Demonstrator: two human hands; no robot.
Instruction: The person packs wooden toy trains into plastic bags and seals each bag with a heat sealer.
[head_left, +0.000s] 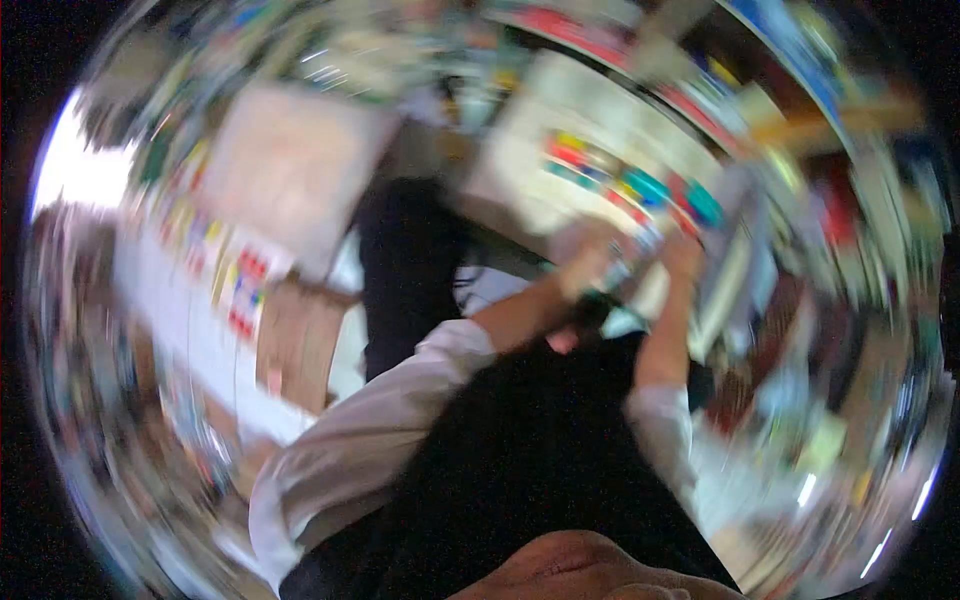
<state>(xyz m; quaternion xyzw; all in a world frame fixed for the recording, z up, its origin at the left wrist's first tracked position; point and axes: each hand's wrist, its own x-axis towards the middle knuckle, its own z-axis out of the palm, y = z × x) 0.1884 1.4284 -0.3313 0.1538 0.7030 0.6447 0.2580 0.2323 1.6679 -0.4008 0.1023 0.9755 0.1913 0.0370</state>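
Note:
Strong motion blur covers the whole head view. My left hand (592, 262) reaches up from a rolled white sleeve to the front edge of a pale box or tray (510, 150). Close by on its right is my right hand (683, 258). A small whitish, shiny thing (630, 252) shows between the two hands; its kind cannot be made out. Just beyond them lie several small colourful packs (570, 152) in red, yellow and green, and a teal item (645, 187). The fingers of both hands are smeared, so their grip is hidden.
A brown cardboard piece (300, 335) and a large pale box (295, 165) stand at the left, beside white surfaces with red-printed items (245, 290). Shelves with coloured goods (690, 95) run along the upper right. A dark chair-like shape (415, 250) stands left of my arms.

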